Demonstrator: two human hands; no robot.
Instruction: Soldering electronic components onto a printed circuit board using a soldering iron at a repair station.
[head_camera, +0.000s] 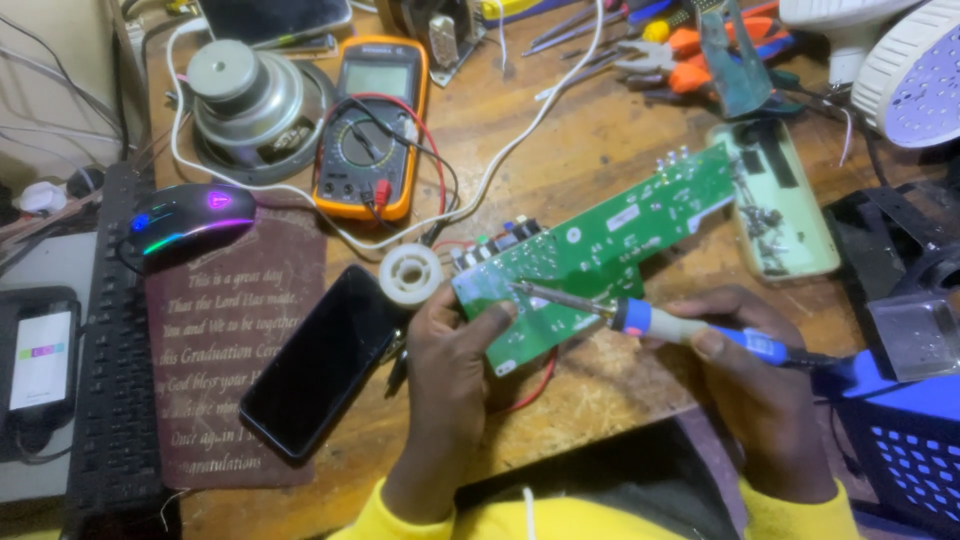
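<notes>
Left hand (447, 345) covering circuit board (600, 240) corner

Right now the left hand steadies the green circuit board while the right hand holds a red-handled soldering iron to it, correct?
Not quite: in the head view the soldering iron in the right hand has a blue handle, not red. The left hand does steady the green circuit board.
</notes>
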